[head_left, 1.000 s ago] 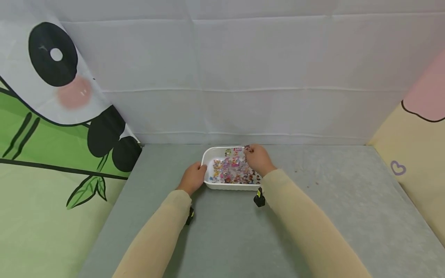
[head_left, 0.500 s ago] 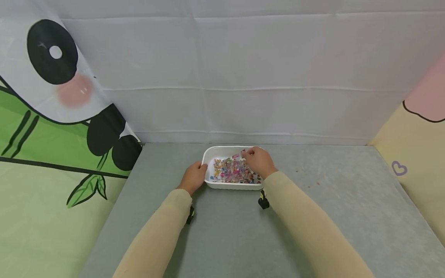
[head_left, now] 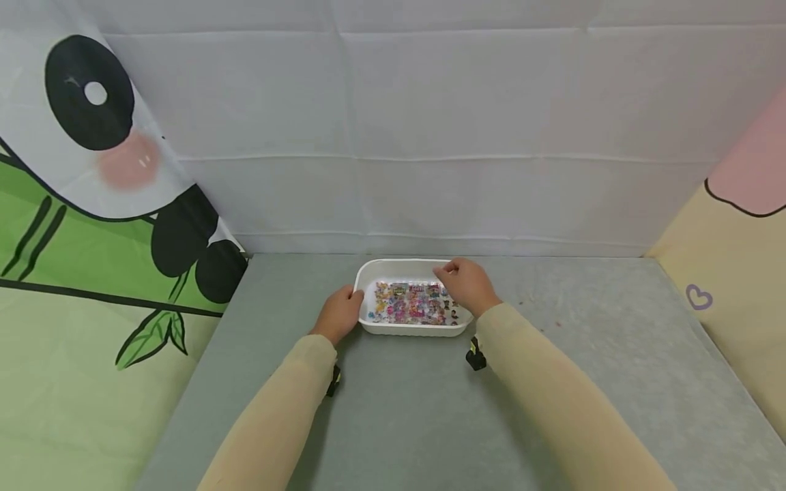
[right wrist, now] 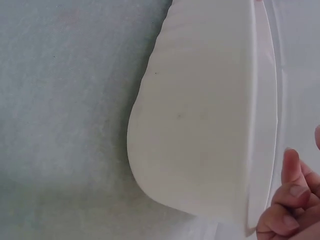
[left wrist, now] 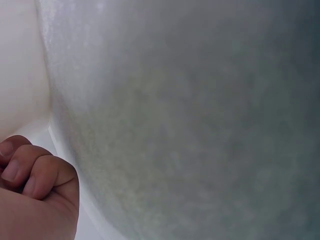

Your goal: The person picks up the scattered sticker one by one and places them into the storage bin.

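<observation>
A white plastic tray point(head_left: 413, 330) stands at the back of the grey table. Inside it lies a sticker-like sheet point(head_left: 406, 305) printed with many small colourful figures, now flat on the bottom. My left hand point(head_left: 339, 315) grips the tray's left side, thumb over the rim; the left wrist view shows that hand's curled fingers point(left wrist: 42, 175). Above the tray's right end hovers my right hand point(head_left: 468, 283), overlapping its rim. In the right wrist view, beside the tray wall point(right wrist: 195, 110), its thumb and forefinger are apart, the other fingers loosely curled, with nothing seen between them.
The grey tabletop point(head_left: 399, 409) stretches around the tray. White cloth point(head_left: 430, 198) hangs right behind the table, with a printed cartoon sheet point(head_left: 92, 259) at the left and a cream and pink one point(head_left: 737, 286) at the right.
My right hand pinched and lifted the printed sheet's far edge, let it go, and moved slightly right. The sheet now lies flat in the tray. The left hand stays on the rim.
</observation>
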